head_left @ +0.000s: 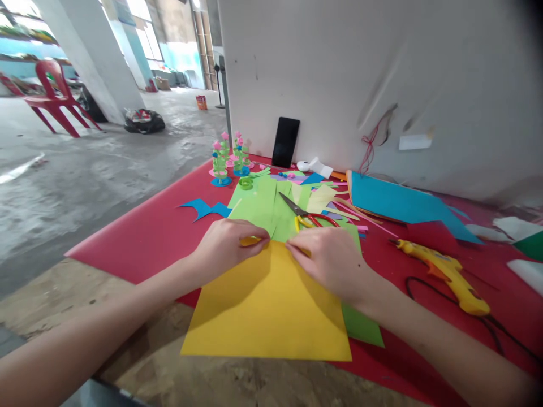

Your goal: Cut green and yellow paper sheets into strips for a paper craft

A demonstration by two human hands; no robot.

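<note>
A yellow paper sheet (267, 305) lies in front of me on the red table covering (139, 237). My left hand (227, 246) and my right hand (326, 257) both pinch its far edge, fingers closed on the paper, where the edge is curled or folded over. Green paper sheets (263, 206) lie just beyond the hands and partly under the yellow sheet. Scissors (305, 215) with red and yellow handles rest on the green paper right behind my right hand.
A yellow glue gun (445, 274) with a black cord lies to the right. Blue paper (399, 203) is at the back right, a blue scrap (203, 209) at left. Small paper trees (229, 158), a black phone (285, 142) and a white wall stand at the back.
</note>
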